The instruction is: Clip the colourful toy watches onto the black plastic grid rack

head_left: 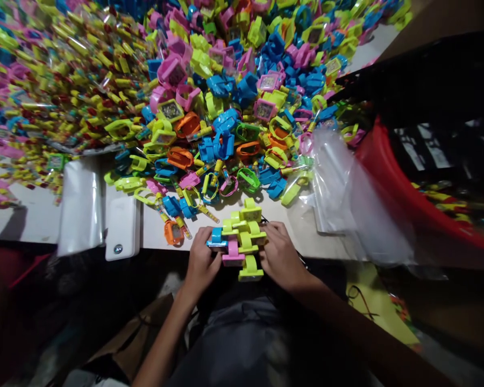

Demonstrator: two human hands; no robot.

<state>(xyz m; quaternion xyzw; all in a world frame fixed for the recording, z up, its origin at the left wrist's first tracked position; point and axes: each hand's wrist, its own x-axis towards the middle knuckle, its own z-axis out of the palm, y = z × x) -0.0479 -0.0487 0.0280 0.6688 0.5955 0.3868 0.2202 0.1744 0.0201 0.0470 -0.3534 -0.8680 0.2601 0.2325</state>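
Both of my hands grip a bundle of plastic toy watches [242, 239] at the near edge of the white table [36, 217]. The bundle is mostly yellow-green, with one blue and one pink watch on its left side. My left hand [199, 260] closes its fingers on the blue and pink end. Curled around the yellow-green side is my right hand [280, 252]. Just beyond the bundle lies a huge heap of loose toy watches [226, 107] in pink, blue, orange, green and yellow.
A stack of clear plastic bags [334, 183] lies to the right, by a red tub [391, 183]. A white device [123, 228] and a flat white pack [80, 204] sit at the left. Packed yellow toys [44, 70] cover the far left.
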